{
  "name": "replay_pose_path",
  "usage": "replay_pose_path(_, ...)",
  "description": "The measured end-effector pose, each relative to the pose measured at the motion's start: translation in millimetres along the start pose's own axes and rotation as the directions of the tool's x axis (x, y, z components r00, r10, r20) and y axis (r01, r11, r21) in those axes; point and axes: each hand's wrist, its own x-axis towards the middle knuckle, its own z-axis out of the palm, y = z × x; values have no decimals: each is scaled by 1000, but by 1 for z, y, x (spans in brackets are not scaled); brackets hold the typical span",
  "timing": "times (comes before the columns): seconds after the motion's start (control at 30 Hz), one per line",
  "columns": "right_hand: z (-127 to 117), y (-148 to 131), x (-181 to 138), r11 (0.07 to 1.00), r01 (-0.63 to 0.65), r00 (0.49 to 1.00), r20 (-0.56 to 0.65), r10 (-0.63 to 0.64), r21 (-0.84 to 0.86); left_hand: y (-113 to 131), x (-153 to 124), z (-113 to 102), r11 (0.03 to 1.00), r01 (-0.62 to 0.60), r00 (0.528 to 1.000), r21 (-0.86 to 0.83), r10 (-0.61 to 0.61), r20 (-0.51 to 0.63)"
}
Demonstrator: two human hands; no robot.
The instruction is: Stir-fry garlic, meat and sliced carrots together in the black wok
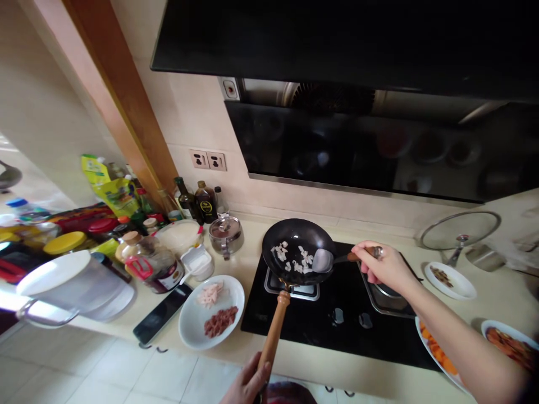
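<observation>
My left hand (pixel 247 379) is wrapped round the wooden handle of a black wok (pixel 275 229), which sits over the left burner of the stove. Inside the wok lie small whitish chopped pieces (pixel 301 264). With my right hand (pixel 384 266) I grip the brown handle of a spatula (pixel 323 260), its grey blade down in the wok at the right side of the pieces. Left of the stove, a white plate (pixel 189 324) bears a pale pink heap of sliced meat (pixel 210 293) and a darker red heap of meat (pixel 220 321).
A black range hood (pixel 337 45) overhangs the stove (pixel 320 331). Bottles, jars and a white pot (pixel 80 286) crowd the left counter beside a phone (pixel 162 314). On the right are a glass lid (pixel 461 230), a small dish (pixel 463 287) and plates of cut food, partly behind my forearm.
</observation>
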Motion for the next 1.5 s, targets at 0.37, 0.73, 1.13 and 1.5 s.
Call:
replay_pose_path(0.37,60,33,13,944,53,995,-97,-22,327,0,-1,5,999,-26,998,-28,28,54)
replay_pose_path(0.73,18,70,-11,956,-28,998,-42,43,293,4,-3,6,999,40,994,-30,-37,99)
replay_pose_path(1.13,37,84,-11,971,70,996,35,-80,227,-6,7,0,999,25,1000,41,-25,-4)
replay_pose_path(1.5,39,79,-24,985,129,988,66,-137,113,4,0,-2,999,23,999,37,-24,35)
